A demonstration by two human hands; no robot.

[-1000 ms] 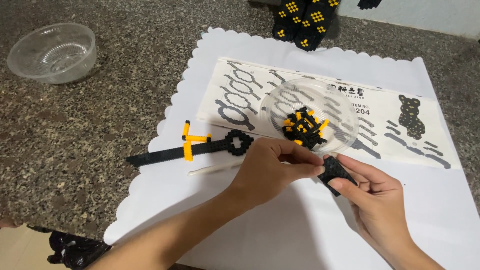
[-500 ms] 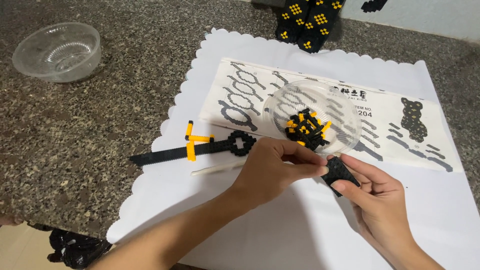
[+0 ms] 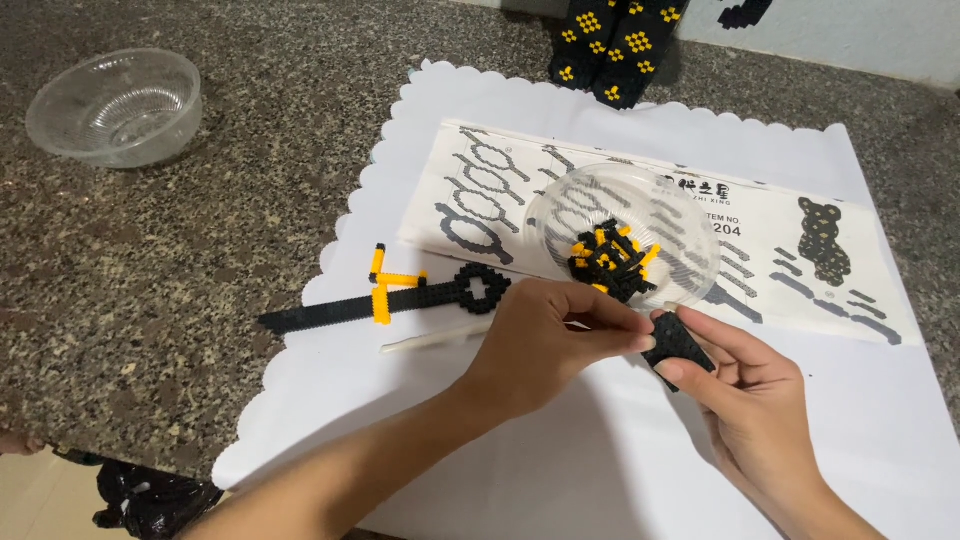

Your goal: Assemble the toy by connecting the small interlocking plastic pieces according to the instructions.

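My right hand (image 3: 750, 400) holds a small black block assembly (image 3: 680, 345) between thumb and fingers. My left hand (image 3: 545, 340) meets it from the left, its thumb and forefinger pinched against the assembly's upper left edge. Just behind both hands stands a clear plastic bowl (image 3: 690, 215) with several black and yellow block pieces (image 3: 608, 262) in it. To the left lies a long black strip with a ring end and yellow cross pieces (image 3: 390, 298) on the white sheet.
A printed instruction sheet (image 3: 480, 190) lies under the bowl on a scalloped white paper mat (image 3: 600, 470). An empty clear bowl (image 3: 115, 105) sits far left on the granite counter. A black and yellow block model (image 3: 612, 45) stands at the back. A thin white stick (image 3: 430, 338) lies near the strip.
Both hands stay together on the black assembly with only slight finger shifts. The view has drifted a little.
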